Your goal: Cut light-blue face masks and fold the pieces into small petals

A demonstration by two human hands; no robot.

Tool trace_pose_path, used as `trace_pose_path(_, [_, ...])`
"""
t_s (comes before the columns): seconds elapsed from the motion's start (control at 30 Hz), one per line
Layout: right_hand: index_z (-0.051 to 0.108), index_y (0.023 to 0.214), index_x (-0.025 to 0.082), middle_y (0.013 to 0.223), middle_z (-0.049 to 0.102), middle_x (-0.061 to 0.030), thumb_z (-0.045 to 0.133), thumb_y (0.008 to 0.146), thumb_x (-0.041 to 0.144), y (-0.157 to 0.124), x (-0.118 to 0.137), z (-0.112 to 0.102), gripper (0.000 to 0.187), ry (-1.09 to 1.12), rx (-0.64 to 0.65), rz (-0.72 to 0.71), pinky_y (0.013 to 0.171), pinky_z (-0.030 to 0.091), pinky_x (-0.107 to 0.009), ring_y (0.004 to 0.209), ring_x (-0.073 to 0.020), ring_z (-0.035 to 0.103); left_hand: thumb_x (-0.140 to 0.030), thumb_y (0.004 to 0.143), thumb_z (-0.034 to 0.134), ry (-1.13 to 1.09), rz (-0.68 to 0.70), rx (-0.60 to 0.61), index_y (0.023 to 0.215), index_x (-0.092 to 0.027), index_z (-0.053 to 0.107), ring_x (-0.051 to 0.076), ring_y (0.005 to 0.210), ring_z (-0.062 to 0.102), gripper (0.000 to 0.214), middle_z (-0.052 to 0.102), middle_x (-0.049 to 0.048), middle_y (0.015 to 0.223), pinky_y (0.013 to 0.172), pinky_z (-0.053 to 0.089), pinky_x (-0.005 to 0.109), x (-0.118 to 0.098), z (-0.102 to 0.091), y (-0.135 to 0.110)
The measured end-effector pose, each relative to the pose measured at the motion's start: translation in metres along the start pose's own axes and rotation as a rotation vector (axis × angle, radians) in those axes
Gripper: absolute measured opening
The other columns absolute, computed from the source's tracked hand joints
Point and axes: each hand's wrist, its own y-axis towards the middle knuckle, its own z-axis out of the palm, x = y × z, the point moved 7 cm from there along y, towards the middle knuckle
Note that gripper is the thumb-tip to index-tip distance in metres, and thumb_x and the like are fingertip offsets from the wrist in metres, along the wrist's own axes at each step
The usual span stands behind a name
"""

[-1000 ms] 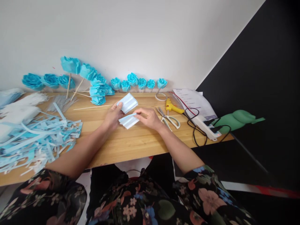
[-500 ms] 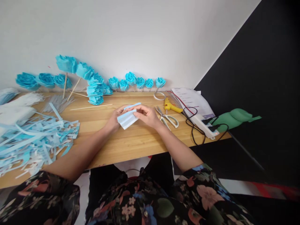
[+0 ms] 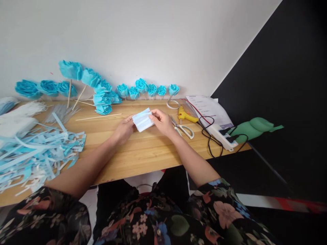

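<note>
Near right hand, scissors it partly hides, glue gun, flowers beyond

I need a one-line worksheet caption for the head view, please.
Left hand and right hand hold pale-blue fabric over a wooden tabletop, with blue artificial flowers behind.

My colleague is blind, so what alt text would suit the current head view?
A left hand and right hand hold pale blue material above a wooden table. Strips lie left, scissors and a yellow glue gun right; blue flowers are behind.
</note>
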Motion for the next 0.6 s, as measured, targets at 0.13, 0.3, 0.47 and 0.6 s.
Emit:
trace_pose_path(0.13, [0.061, 0.099, 0.021, 0.072, 0.061, 0.0034, 0.055, 0.090, 0.044, 0.000, -0.004, 0.000, 0.025, 0.018, 0.009, 0.026, 0.052, 0.046, -0.019, 0.062, -0.0110, 0.057, -0.044, 0.075, 0.078, 0.020, 0.028, 0.032, 0.100, -0.017, 0.074, 0.028, 0.099, 0.070, 0.037, 0.077, 0.0094, 0.100, 0.081, 0.053, 0.036, 0.001, 0.001, 0.002])
trace_pose_path(0.3, [0.061, 0.098, 0.021, 0.069, 0.059, 0.0044, 0.055, 0.091, 0.042, 0.001, -0.006, 0.000, 0.023, -0.032, 0.016, 0.010, 0.052, 0.046, -0.020, 0.056, -0.0097, 0.055, -0.075, 0.079, 0.059, 0.002, 0.013, 0.097, 0.097, -0.016, 0.073, 0.033, 0.104, 0.068, 0.064, 0.076, 0.0139, 0.099, 0.080, 0.053, 0.040, 0.004, 0.005, 0.002])
trace_pose_path(0.47, [0.062, 0.099, 0.021, 0.069, 0.060, 0.0040, 0.055, 0.092, 0.041, 0.000, -0.007, 0.003, 0.022, -0.077, 0.028, 0.006, 0.056, 0.046, -0.021, 0.058, -0.0105, 0.056, -0.057, 0.067, 0.082, 0.098, 0.034, 0.038, 0.090, -0.017, 0.071, 0.021, 0.075, 0.067, 0.048, 0.073, 0.0060, 0.083, 0.063, 0.047, 0.028, 0.004, -0.004, 0.002])
trace_pose_path(0.6, [0.063, 0.097, 0.020, 0.078, 0.065, 0.0008, 0.058, 0.089, 0.041, 0.001, -0.006, 0.008, 0.023, -0.052, 0.039, -0.026, 0.065, 0.050, -0.023, 0.070, -0.0127, 0.060, -0.037, 0.060, 0.087, 0.197, 0.069, -0.068, 0.079, -0.016, 0.065, 0.013, 0.060, 0.058, 0.036, 0.067, 0.0007, 0.070, 0.056, 0.042, 0.025, 0.004, -0.015, 0.004])
